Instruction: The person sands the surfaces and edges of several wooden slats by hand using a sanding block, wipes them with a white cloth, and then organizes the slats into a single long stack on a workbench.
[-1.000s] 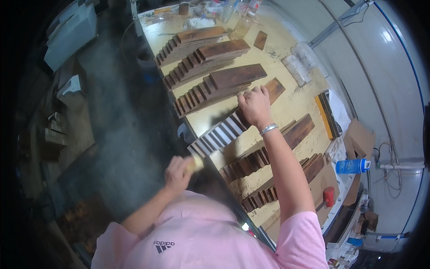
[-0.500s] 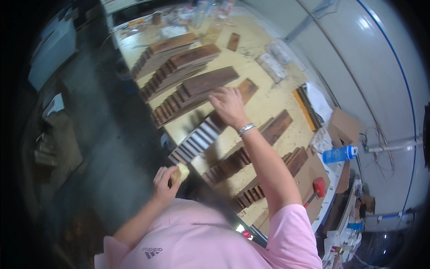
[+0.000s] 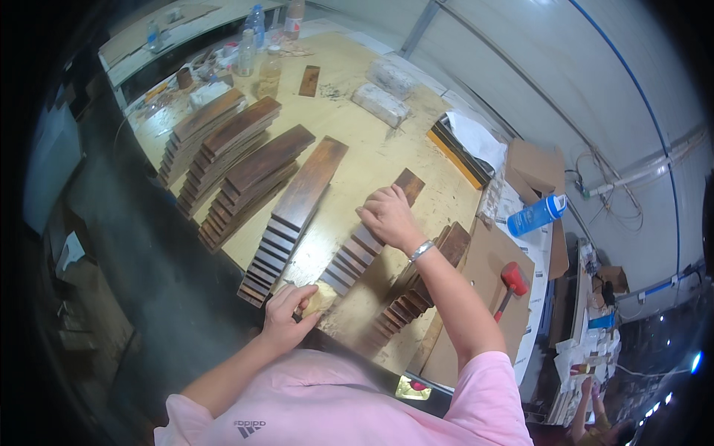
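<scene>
Fanned in steps across the table are several stacks of brown stained wooden boards. My right hand (image 3: 390, 217), with a silver bracelet at the wrist, is curled over the upper part of one stack of boards (image 3: 349, 262), its thumb at the left edge; some fingertips are hidden. Near that stack's stepped lower end, my left hand (image 3: 284, 318) pinches a pale yellow sponge-like pad (image 3: 320, 299). To the left lies another stack of boards (image 3: 301, 193), its stepped ends shining. Right of my right forearm is a darker stack of boards (image 3: 444, 253), partly covered by the arm.
A red mallet (image 3: 513, 279) rests on cardboard (image 3: 480, 316) at the right, with a blue bottle (image 3: 537, 215) beyond. Whitish wrapped blocks (image 3: 381, 104) and a small board (image 3: 309, 80) lie farther back. Bottles (image 3: 247, 52) stand at the far left. The table's near edge runs before me.
The view has shifted. My right hand has moved from one stack to the stack on its right. My left hand has brought the pad over to that stack's lower end.
</scene>
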### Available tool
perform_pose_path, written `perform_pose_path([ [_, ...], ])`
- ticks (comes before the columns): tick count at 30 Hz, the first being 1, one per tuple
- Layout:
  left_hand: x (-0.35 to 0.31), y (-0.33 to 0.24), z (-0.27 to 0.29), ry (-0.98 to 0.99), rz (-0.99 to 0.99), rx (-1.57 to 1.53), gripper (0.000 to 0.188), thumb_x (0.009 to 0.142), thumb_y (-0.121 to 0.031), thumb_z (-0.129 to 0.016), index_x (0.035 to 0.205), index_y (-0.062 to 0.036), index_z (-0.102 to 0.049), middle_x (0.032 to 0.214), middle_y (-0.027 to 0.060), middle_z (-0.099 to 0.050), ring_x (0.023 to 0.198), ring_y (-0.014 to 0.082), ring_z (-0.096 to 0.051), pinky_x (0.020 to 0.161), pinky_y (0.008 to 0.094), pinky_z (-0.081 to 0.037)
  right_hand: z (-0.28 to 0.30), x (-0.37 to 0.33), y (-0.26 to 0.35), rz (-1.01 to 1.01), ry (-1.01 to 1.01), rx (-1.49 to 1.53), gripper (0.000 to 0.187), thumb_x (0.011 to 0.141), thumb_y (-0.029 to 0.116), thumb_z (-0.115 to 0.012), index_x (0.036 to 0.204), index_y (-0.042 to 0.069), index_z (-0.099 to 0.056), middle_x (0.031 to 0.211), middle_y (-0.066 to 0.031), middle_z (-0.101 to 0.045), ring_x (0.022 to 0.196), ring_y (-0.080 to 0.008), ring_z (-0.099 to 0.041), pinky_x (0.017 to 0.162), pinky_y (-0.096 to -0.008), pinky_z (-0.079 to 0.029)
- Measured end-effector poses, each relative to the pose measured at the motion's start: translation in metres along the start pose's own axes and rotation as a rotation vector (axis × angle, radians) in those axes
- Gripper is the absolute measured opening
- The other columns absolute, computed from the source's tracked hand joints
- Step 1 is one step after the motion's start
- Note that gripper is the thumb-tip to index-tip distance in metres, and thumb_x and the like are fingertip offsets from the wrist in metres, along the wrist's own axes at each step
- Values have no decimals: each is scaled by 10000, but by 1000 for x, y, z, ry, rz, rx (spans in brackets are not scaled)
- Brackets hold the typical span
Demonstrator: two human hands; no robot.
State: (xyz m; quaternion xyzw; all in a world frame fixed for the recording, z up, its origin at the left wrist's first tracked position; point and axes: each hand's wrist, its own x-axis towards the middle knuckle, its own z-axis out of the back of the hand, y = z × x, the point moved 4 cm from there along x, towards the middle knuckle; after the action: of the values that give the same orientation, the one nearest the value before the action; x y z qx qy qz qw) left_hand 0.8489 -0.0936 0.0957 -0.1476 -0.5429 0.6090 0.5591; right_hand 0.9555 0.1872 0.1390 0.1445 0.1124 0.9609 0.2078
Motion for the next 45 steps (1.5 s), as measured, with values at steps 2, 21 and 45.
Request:
perform_pose_path([
  [2,6,1,-8,1,4,1,454,727,-18,-809,1164,-26,-685,811,95,-581,742,252,-588,673,370,-487,-4,0,0,-7,-32,-13,295,970,301,-612,827,86,-753,920,-74,-662,1068,-286,-586,1171,-499,-316],
  [21,39,-28,-56,55,-129,254,422,776,-75,-724,1191,-26,-666,892,152,-613,814,354,-595,716,452,-501,-7,-3,1,-32,-95,-58,371,977,307,-520,796,110,-778,882,-91,-670,1034,-290,-598,1154,-510,-343],
  [45,82,-32,-55,-58,-146,335,404,787,-87,-714,1187,-48,-675,881,155,-611,801,352,-606,699,458,-510,-8,-1,1,-12,-122,-93,373,1006,278,-500,825,103,-776,886,-77,-686,1020,-293,-600,1142,-520,-344],
])
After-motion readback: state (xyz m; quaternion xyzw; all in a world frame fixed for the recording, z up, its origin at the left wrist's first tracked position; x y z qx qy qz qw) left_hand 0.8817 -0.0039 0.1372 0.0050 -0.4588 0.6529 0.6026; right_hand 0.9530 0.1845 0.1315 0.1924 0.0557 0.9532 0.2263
